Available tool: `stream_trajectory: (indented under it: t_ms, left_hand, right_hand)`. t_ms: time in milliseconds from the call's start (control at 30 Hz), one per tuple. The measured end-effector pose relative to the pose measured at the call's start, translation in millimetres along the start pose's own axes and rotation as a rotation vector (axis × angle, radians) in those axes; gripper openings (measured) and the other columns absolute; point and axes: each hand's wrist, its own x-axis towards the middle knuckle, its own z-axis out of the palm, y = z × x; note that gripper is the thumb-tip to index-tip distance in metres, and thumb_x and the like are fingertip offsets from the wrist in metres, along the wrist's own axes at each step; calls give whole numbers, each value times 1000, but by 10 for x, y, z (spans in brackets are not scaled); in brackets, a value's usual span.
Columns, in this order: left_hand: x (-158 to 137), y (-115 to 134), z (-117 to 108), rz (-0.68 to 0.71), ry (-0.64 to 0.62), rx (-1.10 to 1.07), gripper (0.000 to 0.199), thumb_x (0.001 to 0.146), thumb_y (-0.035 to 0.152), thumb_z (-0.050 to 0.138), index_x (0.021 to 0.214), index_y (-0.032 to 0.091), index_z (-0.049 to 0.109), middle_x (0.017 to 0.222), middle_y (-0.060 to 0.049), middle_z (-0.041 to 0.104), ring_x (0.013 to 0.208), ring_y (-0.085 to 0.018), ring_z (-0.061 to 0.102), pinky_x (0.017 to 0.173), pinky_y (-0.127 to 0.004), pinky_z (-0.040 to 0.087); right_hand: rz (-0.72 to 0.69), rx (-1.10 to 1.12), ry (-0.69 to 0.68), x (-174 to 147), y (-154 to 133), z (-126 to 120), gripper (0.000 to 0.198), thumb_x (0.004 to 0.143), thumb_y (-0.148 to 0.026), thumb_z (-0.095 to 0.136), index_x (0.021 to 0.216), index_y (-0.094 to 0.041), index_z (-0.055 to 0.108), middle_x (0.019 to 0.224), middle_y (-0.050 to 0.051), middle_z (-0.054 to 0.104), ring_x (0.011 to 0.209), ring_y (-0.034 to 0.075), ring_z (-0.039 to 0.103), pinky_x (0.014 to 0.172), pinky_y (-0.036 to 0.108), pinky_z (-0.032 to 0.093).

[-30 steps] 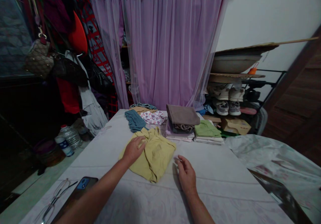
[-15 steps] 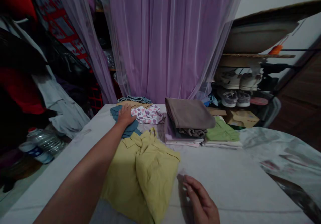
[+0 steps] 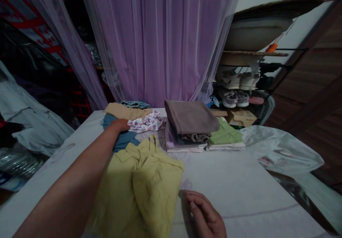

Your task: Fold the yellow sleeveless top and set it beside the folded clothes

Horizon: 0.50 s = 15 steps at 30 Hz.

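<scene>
My left hand (image 3: 120, 125) reaches in among the clothes at the far left of the bed-like surface. Its fingers are hidden at the front edge of a tan garment (image 3: 128, 112). A blue garment (image 3: 125, 141) lies under and in front of that hand, and a white cloth with purple and pink print (image 3: 148, 121) sits right beside it. Below my left forearm a yellow garment (image 3: 155, 181) is spread out, partly bunched, with a thin strap at its top. My right hand (image 3: 204, 213) rests near the yellow garment's right side, loosely curled, with nothing visible in it.
A folded stack topped with a brown garment (image 3: 192, 117) stands at the back middle. Right of it lies a folded green garment (image 3: 226, 133). Jeans (image 3: 135, 104) lie at the back left. Purple curtains (image 3: 165, 42) hang behind; a shoe rack holds shoes (image 3: 235, 97) at right.
My left hand has gone from lying on the blue garment to the tan garment's edge, its fingers now hidden. The tan garment spreads farther left. The camera view has turned right.
</scene>
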Motion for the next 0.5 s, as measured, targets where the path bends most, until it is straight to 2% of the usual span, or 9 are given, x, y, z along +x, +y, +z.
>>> stream_trajectory:
  t_ms: [67,167,233,300,333,367,433,500]
  left_hand:
    - [-206,-52,-77,13,-109,-52,26,60,39,74,72,17,73,86,-16,75,84,-32,69,77,-40,53]
    - [-527,-187,-197,-30,-382,-170,25,55,38,76,70,19,71,70,-9,72,62,-26,65,59,-37,53]
    - [-669,-254,-296,-74,-538,-204,29,53,43,79,69,21,71,63,-7,69,56,-24,63,53,-34,52]
    - [-708,-263,-404,-102,-566,-152,36,54,54,79,65,21,69,59,-6,66,57,-24,63,53,-32,51]
    - [-688,-241,-450,-98,-524,-107,40,57,59,76,64,20,69,58,-7,66,59,-24,64,56,-32,51]
    - [-644,-203,-483,-87,-429,-51,44,61,64,72,64,20,69,61,-8,67,64,-25,66,60,-32,52]
    - [-499,-87,-480,-52,-107,57,47,73,64,61,74,19,73,76,-11,72,79,-29,68,72,-34,52]
    - [-308,57,-364,-4,187,133,43,84,51,51,100,19,74,106,-12,72,101,-31,65,86,-37,50]
  right_hand:
    - [-8,8,16,19,-64,16,20,88,-34,58,89,-26,76,93,8,76,87,20,73,78,27,60]
    - [-14,5,35,37,-129,53,20,86,-37,60,85,-25,76,88,7,76,81,20,73,74,25,60]
    - [-7,0,41,43,-147,75,22,85,-39,61,83,-25,77,86,7,76,79,20,73,73,25,60]
    - [4,-2,37,46,-153,86,24,84,-42,61,81,-24,77,84,8,76,78,20,73,72,26,60]
    - [10,-4,29,45,-152,85,25,84,-43,61,81,-23,77,84,8,76,78,20,72,72,26,60]
    - [16,-5,14,42,-148,80,26,84,-44,61,81,-23,77,84,9,76,77,21,72,72,26,60]
    - [29,-9,-17,26,-124,57,27,84,-44,61,83,-24,78,86,9,76,79,21,73,73,28,60]
    - [52,-16,-52,-5,-67,21,26,84,-44,61,86,-25,78,90,10,76,84,23,73,77,30,60]
